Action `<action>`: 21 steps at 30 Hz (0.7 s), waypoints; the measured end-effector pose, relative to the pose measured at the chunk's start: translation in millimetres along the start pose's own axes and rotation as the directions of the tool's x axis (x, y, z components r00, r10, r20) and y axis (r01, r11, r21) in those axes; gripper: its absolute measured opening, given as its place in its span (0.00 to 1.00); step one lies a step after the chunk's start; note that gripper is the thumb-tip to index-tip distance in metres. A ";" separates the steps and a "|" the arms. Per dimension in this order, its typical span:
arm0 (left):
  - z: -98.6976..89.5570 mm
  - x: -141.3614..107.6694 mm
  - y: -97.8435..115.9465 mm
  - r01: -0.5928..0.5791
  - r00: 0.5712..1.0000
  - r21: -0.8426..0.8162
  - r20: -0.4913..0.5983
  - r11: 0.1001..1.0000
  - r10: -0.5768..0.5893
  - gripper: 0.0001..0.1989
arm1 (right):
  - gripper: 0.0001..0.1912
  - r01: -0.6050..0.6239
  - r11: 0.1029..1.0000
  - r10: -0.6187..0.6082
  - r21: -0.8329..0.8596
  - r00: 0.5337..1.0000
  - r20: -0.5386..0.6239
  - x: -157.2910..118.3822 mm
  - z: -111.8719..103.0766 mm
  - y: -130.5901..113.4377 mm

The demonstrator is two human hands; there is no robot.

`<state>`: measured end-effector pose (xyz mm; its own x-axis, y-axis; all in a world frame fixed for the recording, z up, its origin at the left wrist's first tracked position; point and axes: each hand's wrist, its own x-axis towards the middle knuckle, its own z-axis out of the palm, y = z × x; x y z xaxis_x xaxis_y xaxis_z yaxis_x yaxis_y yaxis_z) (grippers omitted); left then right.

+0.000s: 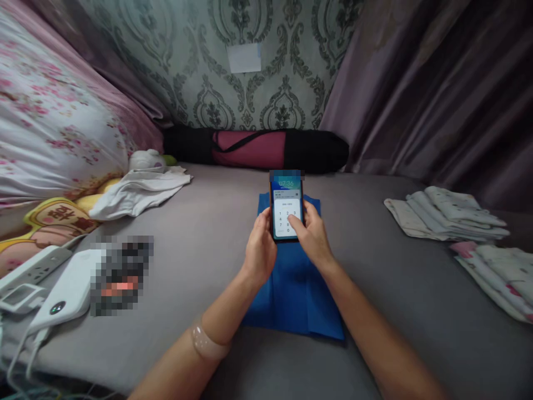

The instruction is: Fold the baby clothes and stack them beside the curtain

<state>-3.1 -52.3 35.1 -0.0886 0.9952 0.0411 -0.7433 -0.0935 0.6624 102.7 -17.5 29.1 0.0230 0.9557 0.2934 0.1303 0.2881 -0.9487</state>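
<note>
A smartphone (282,203) is held upright between both hands, its lit screen showing 07:36 and a number keypad. My left hand (261,248) wraps round its left side and lower edge. At the right side, my right hand (313,236) grips the edge, with the thumb over the keypad near the 3 and 6. Beneath the hands lies a folded blue cloth or bag (291,300) on the grey bed sheet (191,266). A pale bangle (207,340) circles my left forearm.
Left are a white power bank (69,291), a power strip (37,269) with cables, a blurred-out object (122,275), a white garment (133,194) and a cushion (58,222). Folded cloths (445,214) lie right. A long black-and-maroon bag (254,149) rests against the wall.
</note>
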 end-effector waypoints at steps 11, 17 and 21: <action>1.9 0.7 8.7 0.057 0.998 -0.015 0.020 0.998 -0.057 0.17 | 0.24 -0.069 0.982 0.054 0.175 0.994 0.091 4.3 -7.1 -10.1; -0.3 1.3 4.9 0.080 0.997 0.000 0.017 0.997 -0.080 0.18 | 0.18 -0.076 0.995 0.073 0.063 0.996 0.046 4.8 -11.0 -14.7; -2.4 1.9 2.3 0.106 0.994 -0.002 0.027 0.994 -0.106 0.18 | 0.16 -0.083 0.993 0.083 0.080 0.997 0.001 7.8 -14.3 -9.0</action>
<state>-6.5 -50.7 34.9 0.0085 0.9999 -0.0096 -0.7501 0.0127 0.6613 115.9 -13.5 41.6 0.0324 0.9765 0.2133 0.0479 0.2116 -0.9762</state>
